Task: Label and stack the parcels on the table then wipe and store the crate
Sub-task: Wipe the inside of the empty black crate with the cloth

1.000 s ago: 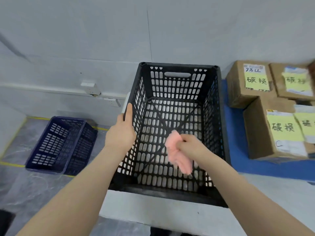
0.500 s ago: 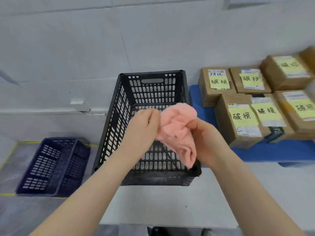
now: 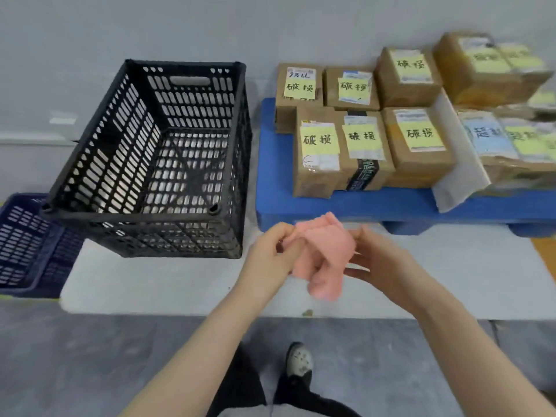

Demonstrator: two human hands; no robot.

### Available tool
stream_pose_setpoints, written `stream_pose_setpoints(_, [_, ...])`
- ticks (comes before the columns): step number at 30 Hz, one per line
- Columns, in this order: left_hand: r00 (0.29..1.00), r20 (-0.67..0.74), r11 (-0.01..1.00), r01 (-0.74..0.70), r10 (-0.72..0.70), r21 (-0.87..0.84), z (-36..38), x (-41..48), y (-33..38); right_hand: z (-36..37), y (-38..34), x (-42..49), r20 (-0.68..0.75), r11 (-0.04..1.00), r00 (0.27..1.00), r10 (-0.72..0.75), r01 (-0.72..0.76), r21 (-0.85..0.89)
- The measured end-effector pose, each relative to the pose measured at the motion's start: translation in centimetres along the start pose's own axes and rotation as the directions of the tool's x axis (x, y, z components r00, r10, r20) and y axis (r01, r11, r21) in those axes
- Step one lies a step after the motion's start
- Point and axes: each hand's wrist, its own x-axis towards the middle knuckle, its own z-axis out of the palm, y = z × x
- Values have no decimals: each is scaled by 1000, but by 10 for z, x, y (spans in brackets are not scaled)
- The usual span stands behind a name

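Parcels (image 3: 361, 139): all carry yellow handwritten notes and sit stacked on the blue platform (image 3: 270, 191) toward the table's back right. Labelling and stacking look done. Some far-right labels are too blurred to read.

Black crate (image 3: 150, 164): empty, upright, at the table's (image 3: 180, 284) left end with its left side reaching the left edge. Can't tell if wiping is finished. Storing is clearly still left, probably with the blue crate (image 3: 24, 245) on the floor left of the table.

Pink cloth (image 3: 325, 260): bunched, held above the table's front edge, right of the crate. Left hand (image 3: 270, 257) pinches its upper left part, and right hand (image 3: 382, 260) grasps its right side, fingers under it.

The crate is left of and beyond both hands. It's nearer the left one, and neither hand nor the cloth touches it.
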Motion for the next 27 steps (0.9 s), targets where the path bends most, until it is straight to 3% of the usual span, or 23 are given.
stream_pose_setpoints(3, [997,-43,998,62,-61,21,9,-2,-29,-5,45,-10,144,925,989,-33,85,-371])
stream_pose_setpoints(5, [999,-39,990,-27,32,139,6,-4,-35,-9,68,-2,100,831,980,-171,198,-520])
stream_pose_setpoints(6, [989,-38,958,-129,144,257,3,-5,-37,-8,69,9,88,777,953,-290,288,-560])
stream_pose_setpoints(8, [891,-1,740,-376,454,557,-6,-6,-44,-12,68,23,93,590,817,-569,484,-646])
stream_pose_setpoints(10, [710,116,416,-528,695,740,-12,-4,-57,-15,74,31,182,280,605,-776,587,-759])
stream_pose_setpoints(11, [650,167,311,-553,741,773,-14,-4,-66,-15,83,34,241,135,524,-817,580,-804])
stream_pose_setpoints(13, [649,235,225,-544,723,808,-10,-7,-89,-18,104,43,310,-14,481,-820,525,-851])
stream_pose_setpoints(14, [699,278,212,-527,659,823,-6,-11,-101,-19,117,46,323,-28,545,-773,480,-877])
stream_pose_setpoints(16, [850,350,224,-458,394,860,4,-20,-126,-25,146,53,330,2,769,-547,395,-919])
stream_pose_setpoints(18, [948,314,282,-313,43,907,11,-28,-147,-35,168,56,328,76,906,-269,359,-930])
stream_pose_setpoints(20, [981,194,401,-177,0,899,11,-30,-156,-40,176,59,272,251,928,-256,335,-908])
stream_pose_setpoints(23, [994,-76,613,11,80,790,10,-13,-152,-34,172,71,-59,548,906,-419,201,-812])
stream_pose_setpoints(25, [982,-180,744,155,-48,650,13,13,-146,-25,160,89,-249,727,912,-325,73,-683])
stream_pose_setpoints(27, [958,-218,814,273,-184,513,20,40,-143,-16,152,111,-312,823,936,-162,-47,-566])
